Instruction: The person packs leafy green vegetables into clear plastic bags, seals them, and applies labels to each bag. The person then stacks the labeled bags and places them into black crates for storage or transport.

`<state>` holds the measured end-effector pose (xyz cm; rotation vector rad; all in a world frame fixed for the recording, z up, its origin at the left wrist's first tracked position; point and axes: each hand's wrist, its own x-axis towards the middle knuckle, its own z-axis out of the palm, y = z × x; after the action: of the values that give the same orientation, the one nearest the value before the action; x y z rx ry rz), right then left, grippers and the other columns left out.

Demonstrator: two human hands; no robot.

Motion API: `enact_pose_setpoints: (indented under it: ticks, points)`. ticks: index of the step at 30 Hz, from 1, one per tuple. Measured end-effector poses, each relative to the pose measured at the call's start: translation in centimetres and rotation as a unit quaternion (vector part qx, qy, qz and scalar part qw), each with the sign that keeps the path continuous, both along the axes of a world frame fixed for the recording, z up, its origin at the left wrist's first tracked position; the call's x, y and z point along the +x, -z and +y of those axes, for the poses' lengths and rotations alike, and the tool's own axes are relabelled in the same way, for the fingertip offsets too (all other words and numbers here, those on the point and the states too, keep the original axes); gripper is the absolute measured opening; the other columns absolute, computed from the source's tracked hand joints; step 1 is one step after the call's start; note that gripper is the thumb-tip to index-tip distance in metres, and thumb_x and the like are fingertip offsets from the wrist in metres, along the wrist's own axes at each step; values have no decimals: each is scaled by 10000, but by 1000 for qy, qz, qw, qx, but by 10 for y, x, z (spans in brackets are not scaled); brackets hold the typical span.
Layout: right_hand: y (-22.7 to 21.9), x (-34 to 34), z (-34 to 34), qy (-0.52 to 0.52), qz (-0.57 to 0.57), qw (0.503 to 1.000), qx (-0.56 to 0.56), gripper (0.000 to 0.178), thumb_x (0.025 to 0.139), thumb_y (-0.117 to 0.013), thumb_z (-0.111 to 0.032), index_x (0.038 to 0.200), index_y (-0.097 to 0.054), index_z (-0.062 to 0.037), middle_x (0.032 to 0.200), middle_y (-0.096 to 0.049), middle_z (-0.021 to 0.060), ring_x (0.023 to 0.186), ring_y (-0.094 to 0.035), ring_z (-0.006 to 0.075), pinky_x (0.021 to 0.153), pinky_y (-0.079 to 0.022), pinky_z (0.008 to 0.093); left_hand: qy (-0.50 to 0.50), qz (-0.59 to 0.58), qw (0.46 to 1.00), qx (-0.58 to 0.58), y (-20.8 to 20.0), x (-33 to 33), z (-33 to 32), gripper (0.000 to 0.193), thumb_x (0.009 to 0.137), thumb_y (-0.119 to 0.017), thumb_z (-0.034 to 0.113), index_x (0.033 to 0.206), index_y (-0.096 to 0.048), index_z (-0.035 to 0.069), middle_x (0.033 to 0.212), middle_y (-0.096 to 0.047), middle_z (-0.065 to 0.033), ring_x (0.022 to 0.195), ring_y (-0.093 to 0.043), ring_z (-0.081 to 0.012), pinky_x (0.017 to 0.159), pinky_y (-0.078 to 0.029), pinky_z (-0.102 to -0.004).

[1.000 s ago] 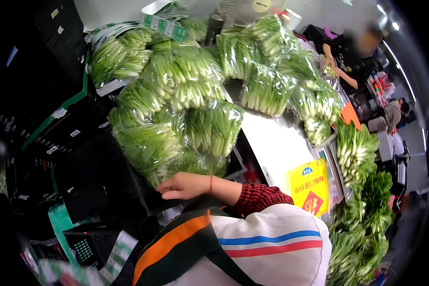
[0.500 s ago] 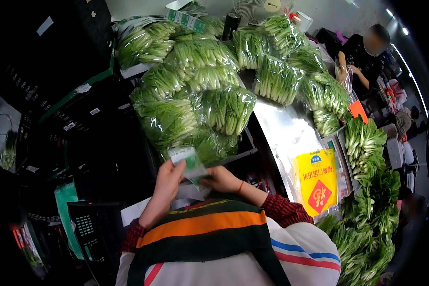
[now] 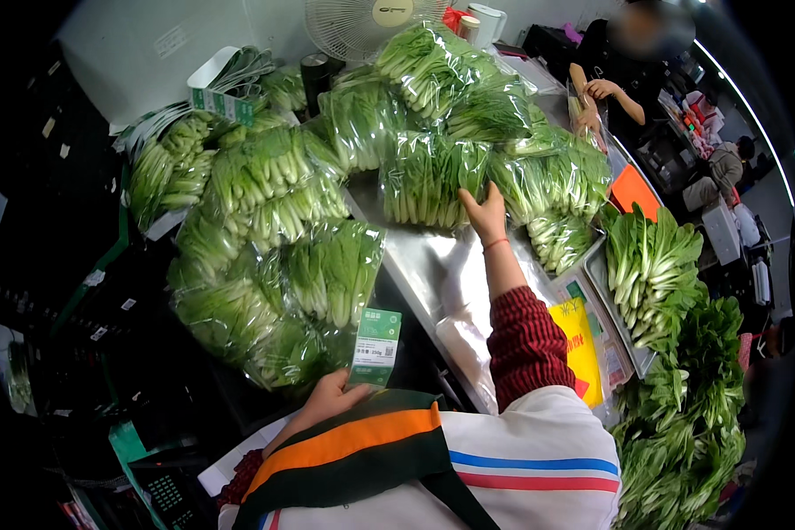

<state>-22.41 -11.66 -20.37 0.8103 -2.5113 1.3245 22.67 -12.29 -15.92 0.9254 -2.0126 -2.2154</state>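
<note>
My left hand [image 3: 334,397] is closed on the lower end of a green and white label card [image 3: 378,349], which stands upright in front of me. My right hand [image 3: 484,212] is stretched forward over the metal table, thumb and fingers apart. It is at the lower right edge of a clear bag of leafy greens [image 3: 428,177]; whether it touches the plastic I cannot tell. Left of the table lies a pile of similar bags [image 3: 331,269], just beyond the label card.
Loose leafy greens [image 3: 649,283] are heaped at the right, beside a yellow printed bag [image 3: 579,349] and an orange sheet [image 3: 634,192]. A fan [image 3: 375,22] and a dark cylinder [image 3: 315,79] stand at the back. Black crates [image 3: 53,291] fill the left. A co-worker [image 3: 623,66] handles packaging far right.
My right hand has left the label card and reached forward to a bagged bunch of greens. My left hand keeps the card, now turned upright. The view has swung to the right.
</note>
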Motion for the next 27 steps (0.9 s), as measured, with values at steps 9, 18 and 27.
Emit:
enact_pose_setpoints:
  ticks: [9,18,27]
  points:
    - [-37,67,28,-120,-251,940,-195,416,662,-705,-143,1011,-560,31,927,-640,160,850,-620,257,771,-477,328,-117,66,990,54,-17,-50,-27,239,879,-536,67,1095,-554,-33,1006,-615,-58,884,-573,-111,784,-468,-271]
    - [-92,219,89,-456,197,866,67,417,628,-701,-130,1028,-593,-80,1075,-590,74,1052,-544,250,849,-418,364,0,68,996,-63,-8,-68,-7,217,824,-579,30,1034,-581,-24,946,-622,-62,822,-565,-97,725,-463,-256]
    - [-40,228,119,-501,-151,853,1,202,838,-598,-220,934,-646,-49,841,-644,71,677,-610,217,598,-481,289,134,94,984,-66,-20,-60,8,201,801,-564,-8,999,-596,-10,1007,-547,-43,881,-545,-116,745,-438,-244]
